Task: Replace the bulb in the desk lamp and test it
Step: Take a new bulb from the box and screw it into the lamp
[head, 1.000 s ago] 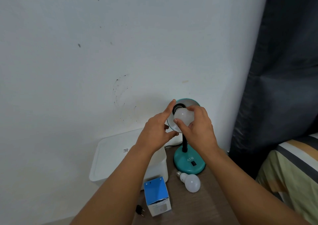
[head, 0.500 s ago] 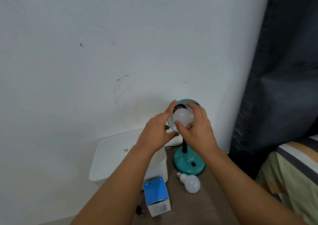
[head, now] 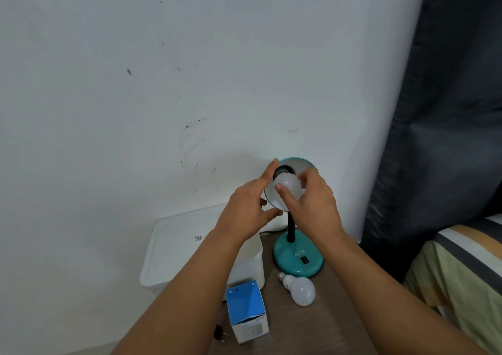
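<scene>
Right hand [head: 312, 205] regripped on socketed bulb [head: 289, 185], left hand [head: 250, 208] steadying shade [head: 296, 163]; spare bulb [head: 300, 289] below.

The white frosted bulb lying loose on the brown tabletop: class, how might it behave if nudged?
The white frosted bulb lies on its side, round-bodied, so it would probably roll, likely curving round its narrow screw cap. Its smooth dome looks slippery.

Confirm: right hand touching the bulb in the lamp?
Touching. Head view shows the right hand pinching the bulb between thumb and fingers.
</scene>
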`<state>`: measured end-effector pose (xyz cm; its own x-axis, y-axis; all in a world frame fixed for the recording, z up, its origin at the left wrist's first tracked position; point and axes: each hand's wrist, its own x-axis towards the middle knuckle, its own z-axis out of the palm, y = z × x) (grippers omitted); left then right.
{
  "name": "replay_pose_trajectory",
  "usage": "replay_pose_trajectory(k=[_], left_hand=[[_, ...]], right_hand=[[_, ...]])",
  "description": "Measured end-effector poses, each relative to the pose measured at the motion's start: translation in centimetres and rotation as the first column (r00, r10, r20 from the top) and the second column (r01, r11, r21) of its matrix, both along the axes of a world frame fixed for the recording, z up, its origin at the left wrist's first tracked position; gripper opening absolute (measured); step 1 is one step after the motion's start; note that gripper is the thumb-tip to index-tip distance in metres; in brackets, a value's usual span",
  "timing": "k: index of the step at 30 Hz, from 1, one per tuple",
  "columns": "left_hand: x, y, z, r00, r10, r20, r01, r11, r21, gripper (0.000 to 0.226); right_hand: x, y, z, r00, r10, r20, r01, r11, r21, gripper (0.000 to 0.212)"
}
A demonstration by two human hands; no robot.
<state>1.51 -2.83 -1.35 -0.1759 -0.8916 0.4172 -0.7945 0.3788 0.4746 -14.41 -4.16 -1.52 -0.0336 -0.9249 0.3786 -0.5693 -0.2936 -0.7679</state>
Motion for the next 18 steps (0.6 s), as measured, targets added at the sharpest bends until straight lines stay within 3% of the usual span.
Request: replay_pose_trajectory(k=[13,18], left_hand=[[-0.08,-0.11,-0.05,1.0,-0.007,-0.008,0.007,1.0,-0.004,0.1],[0.01,-0.19,-0.2,1.0,0.007,-0.005,-0.007,1.0,0.012,0.099]], right_hand=[[-0.58,0.65,0.17,0.994,0.022,-0.103,-0.02,1.0,0.02,0.054],[-1.03,0.91,-0.37,0.983,0.08,-0.165,-0.092,0.993,-0.068,0.064]])
